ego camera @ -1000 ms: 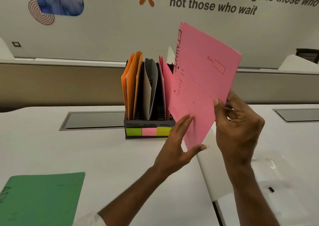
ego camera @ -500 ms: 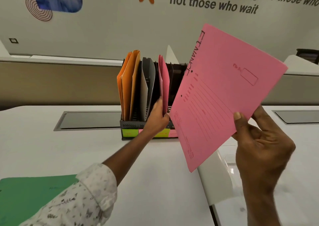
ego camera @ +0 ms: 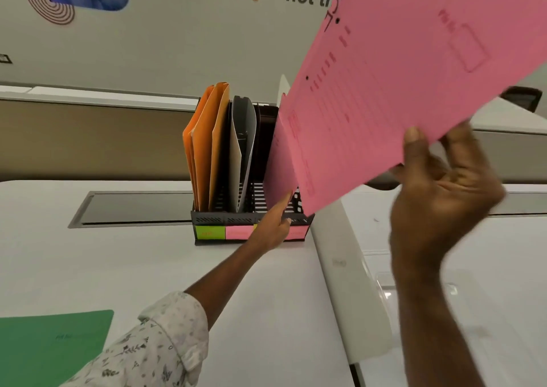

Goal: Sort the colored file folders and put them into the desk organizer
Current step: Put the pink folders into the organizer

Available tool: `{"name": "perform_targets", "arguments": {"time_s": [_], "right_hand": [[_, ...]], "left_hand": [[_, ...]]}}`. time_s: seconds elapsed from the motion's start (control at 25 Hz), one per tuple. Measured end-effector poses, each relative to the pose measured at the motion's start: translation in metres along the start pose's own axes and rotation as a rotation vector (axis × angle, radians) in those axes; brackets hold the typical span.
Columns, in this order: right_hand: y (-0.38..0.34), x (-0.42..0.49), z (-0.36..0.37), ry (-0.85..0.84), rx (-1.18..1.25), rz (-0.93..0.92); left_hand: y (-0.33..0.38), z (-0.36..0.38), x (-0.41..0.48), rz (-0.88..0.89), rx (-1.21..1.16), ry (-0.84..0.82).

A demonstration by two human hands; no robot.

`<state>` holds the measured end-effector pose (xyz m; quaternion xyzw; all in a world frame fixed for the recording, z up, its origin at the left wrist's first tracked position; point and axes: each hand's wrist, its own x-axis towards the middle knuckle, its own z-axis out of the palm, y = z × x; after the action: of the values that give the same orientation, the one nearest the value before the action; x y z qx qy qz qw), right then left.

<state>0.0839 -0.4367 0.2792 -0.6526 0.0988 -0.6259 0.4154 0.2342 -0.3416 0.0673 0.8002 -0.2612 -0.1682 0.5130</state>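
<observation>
Right hand (ego camera: 444,197) pinched the lower edge of a pink folder (ego camera: 414,84), thumb on the near face and fingers behind, holding it tilted above and to the right of the organizer (ego camera: 251,219). Left hand (ego camera: 273,224) reached to the organizer's right slot, fingers extended against a second pink sheet (ego camera: 279,161) that stood there; it pressed rather than gripped, and its fingertips were partly hidden.

Judging from the steep tilt, the raised folder's low corner hung near the organizer's right front, and it could have caught on the rim or a divider instead of dropping into the slot. A one-edge pinch on thin card could also have let it flex or swing. If the left hand eased off, the standing sheet might have leaned back and closed the gap, or the new folder might have slid in front of the wrong divider.

Orange folders (ego camera: 207,147) filled the left slot, and a grey one (ego camera: 242,150) leaned in the next. Coloured labels (ego camera: 225,232) ran along the organizer's front. A green folder (ego camera: 53,348) lay flat on the bench (ego camera: 118,262), well apart at the near left, not yet sorted. The left forearm crossed the approach to the organizer.
</observation>
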Motion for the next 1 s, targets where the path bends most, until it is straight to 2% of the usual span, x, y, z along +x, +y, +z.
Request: {"name": "perform_targets", "arguments": {"time_s": [0.2, 0.4, 0.52, 0.6, 0.76, 0.88, 1.0], "right_hand": [[0.058, -0.005, 0.071, 0.003, -0.071, 0.007], [0.11, -0.036, 0.108, -0.067, -0.186, 0.006], [0.128, -0.076, 0.116, -0.14, -0.248, 0.033], [0.131, -0.102, 0.119, -0.224, -0.223, 0.126], [0.148, -0.127, 0.113, -0.388, -0.148, 0.232], [0.163, -0.12, 0.108, -0.37, -0.153, 0.218], [0.168, -0.11, 0.11, -0.333, -0.14, 0.24]], "left_hand": [[-0.008, -0.011, -0.001, 0.025, 0.038, 0.008], [-0.016, -0.021, -0.01, -0.069, 0.1, 0.244], [-0.01, -0.022, -0.009, 0.065, 0.122, 0.28], [-0.011, -0.022, -0.001, 0.165, 0.119, 0.239], [-0.012, -0.023, 0.015, 0.126, 0.042, 0.24], [-0.02, -0.023, 0.023, 0.111, 0.121, 0.322], [-0.02, -0.021, 0.026, 0.078, 0.116, 0.32]]}}
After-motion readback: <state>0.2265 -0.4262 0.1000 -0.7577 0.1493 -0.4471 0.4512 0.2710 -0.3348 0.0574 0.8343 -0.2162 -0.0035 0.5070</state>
